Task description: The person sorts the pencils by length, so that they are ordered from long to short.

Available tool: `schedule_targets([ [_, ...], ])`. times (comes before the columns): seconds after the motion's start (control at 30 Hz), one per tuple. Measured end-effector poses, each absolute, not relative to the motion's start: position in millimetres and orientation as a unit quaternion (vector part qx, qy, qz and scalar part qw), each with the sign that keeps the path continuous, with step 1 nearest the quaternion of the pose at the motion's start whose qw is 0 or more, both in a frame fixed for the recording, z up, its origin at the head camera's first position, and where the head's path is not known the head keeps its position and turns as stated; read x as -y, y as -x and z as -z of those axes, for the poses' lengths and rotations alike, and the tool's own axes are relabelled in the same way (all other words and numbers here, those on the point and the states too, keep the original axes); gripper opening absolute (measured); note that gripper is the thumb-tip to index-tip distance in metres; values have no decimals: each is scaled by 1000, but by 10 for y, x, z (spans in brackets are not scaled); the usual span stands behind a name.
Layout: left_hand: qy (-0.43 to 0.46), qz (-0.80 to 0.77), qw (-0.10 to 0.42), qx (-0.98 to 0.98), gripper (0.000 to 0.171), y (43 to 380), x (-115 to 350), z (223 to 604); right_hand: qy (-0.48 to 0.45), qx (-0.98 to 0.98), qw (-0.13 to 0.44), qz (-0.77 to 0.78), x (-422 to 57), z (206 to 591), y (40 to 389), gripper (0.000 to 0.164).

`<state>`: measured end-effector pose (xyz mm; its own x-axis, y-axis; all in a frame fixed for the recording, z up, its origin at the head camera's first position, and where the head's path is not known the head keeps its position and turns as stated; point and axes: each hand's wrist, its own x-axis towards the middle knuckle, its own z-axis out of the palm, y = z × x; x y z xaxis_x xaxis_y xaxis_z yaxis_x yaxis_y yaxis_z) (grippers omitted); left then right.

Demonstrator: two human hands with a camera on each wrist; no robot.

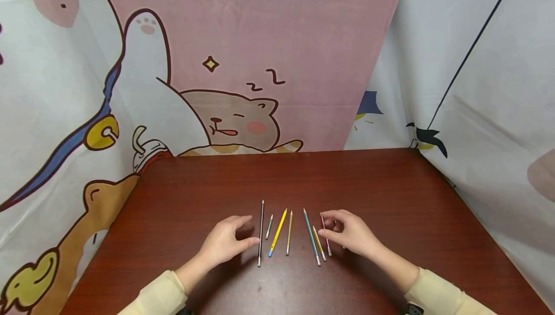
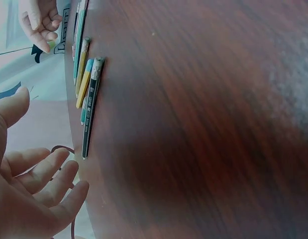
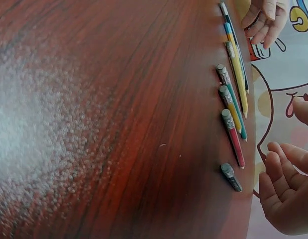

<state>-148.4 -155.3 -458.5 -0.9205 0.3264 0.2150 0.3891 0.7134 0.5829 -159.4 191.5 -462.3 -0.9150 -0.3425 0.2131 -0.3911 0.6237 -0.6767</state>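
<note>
The left hand (image 1: 227,238), loosely spread and holding nothing, is just beside the black pencil (image 1: 261,233); right of that lie a short green pencil (image 1: 269,227), blue-ended pencil (image 1: 278,233) and gold pencil (image 1: 289,233). The right hand (image 1: 353,233), thumb and fingers parted, also empty, is by the red pencil (image 1: 327,245), with a teal pencil (image 1: 311,236) and yellow pencil (image 1: 319,243) to its left and a dark stub (image 3: 231,177) to its right. Eight pencils, four per group, lie on the table (image 1: 286,295). The step looks like arranging them; the next move probably calls for a thumb-and-finger pinch.
</note>
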Motion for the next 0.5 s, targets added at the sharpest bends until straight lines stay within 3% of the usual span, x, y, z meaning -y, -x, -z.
schedule_targets([
  [0.23,185,385,28,904,54,1493,1522,4627,-195,898,13,-394,-1894,4699,1654,39],
  [0.5,162,419,11,893,47,1538,1502,4673,-204,904,29,-375,-1837,4778,1701,36],
])
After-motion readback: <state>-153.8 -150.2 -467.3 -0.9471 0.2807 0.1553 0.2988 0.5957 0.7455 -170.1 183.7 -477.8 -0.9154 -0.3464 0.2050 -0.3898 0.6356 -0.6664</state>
